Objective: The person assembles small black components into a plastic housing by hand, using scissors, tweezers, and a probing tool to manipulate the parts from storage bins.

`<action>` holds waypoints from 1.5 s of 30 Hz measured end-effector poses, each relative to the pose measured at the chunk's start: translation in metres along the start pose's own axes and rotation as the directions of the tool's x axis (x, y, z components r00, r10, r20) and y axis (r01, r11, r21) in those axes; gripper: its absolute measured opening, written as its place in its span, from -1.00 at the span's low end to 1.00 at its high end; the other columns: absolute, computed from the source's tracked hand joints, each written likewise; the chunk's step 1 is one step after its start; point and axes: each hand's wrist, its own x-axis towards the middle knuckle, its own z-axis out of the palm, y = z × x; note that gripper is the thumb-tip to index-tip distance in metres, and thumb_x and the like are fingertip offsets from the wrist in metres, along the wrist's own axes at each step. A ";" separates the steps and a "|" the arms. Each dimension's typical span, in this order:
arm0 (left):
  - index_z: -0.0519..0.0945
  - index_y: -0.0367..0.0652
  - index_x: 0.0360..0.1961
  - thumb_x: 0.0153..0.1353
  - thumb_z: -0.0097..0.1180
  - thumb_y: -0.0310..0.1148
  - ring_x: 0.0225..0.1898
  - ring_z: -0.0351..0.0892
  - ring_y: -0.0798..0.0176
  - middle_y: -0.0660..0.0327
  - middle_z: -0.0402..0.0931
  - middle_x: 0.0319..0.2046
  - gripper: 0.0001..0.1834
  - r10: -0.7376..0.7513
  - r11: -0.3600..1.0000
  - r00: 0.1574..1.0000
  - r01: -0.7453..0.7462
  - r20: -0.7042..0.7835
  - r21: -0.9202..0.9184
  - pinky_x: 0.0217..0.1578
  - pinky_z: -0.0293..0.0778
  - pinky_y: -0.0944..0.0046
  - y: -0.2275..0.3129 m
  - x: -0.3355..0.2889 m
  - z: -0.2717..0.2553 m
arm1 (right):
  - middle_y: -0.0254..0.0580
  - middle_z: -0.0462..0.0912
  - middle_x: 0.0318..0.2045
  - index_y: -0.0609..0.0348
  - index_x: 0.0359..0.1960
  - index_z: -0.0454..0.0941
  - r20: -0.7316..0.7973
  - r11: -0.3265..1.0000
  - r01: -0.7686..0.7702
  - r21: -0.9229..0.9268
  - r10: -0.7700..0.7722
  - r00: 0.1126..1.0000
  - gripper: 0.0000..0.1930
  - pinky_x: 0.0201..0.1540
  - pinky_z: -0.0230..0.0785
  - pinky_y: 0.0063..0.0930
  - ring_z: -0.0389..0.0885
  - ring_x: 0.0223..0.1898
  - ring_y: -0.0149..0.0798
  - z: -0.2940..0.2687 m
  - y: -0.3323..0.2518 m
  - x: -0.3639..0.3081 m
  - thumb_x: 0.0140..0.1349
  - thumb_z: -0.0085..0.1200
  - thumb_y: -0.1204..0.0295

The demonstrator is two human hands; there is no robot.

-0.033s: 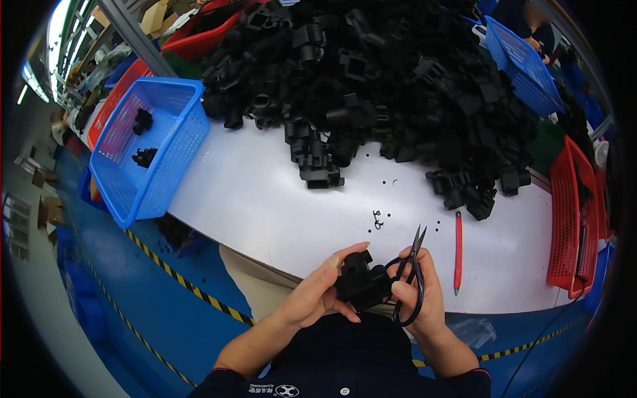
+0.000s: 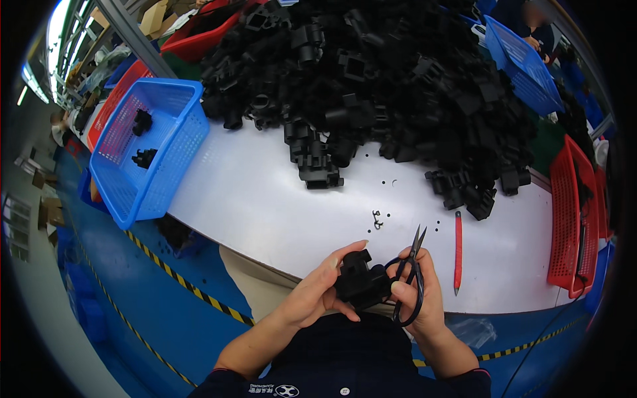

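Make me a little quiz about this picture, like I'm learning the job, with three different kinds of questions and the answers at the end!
1. Fill in the colour: the left hand holds a chunky part that is ____.

2. Pick one: what holds the scissors?
A) the left hand
B) the right hand
C) nothing, they lie loose

3. True or false: the red pen-like tool lies on the white tabletop.

Key:
1. Black.
2. B, the right hand.
3. True.
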 end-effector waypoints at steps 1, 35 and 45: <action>-0.06 -0.12 0.28 0.23 -0.19 0.07 -0.06 0.45 0.23 0.13 0.28 -0.02 -0.27 -0.003 1.000 1.000 0.003 0.001 0.001 -0.38 0.61 0.26 0.001 0.000 0.000 | -0.27 0.40 -0.37 0.15 -0.03 0.15 -0.003 1.000 0.002 0.002 -0.002 1.000 -0.51 -0.30 0.36 -0.61 0.43 -0.37 -0.49 -0.001 0.001 0.000 0.04 0.13 0.53; 0.05 0.02 -0.06 0.00 0.18 -0.58 0.12 0.24 0.11 0.00 0.18 0.07 -0.39 0.365 0.926 0.908 -0.378 -0.206 -0.024 0.03 0.32 0.13 -0.026 0.008 0.012 | -0.02 0.32 -0.01 0.16 0.00 0.08 0.070 0.946 0.297 -0.128 -0.290 0.955 -0.44 0.13 0.12 -0.30 0.30 0.06 -0.24 0.002 0.016 -0.009 0.03 0.17 0.54; 0.24 -0.13 -0.14 -0.01 0.20 -0.52 0.24 0.07 0.11 -0.06 0.04 0.20 -0.55 0.355 0.701 0.934 -0.299 0.047 0.647 0.14 0.13 0.17 -0.022 -0.004 0.011 | 0.02 0.40 -0.12 0.12 -0.09 0.10 0.107 0.876 0.408 -0.258 -0.393 0.913 -0.50 -0.03 0.28 -0.40 0.43 -0.13 -0.28 -0.005 -0.006 -0.008 0.00 0.09 0.69</action>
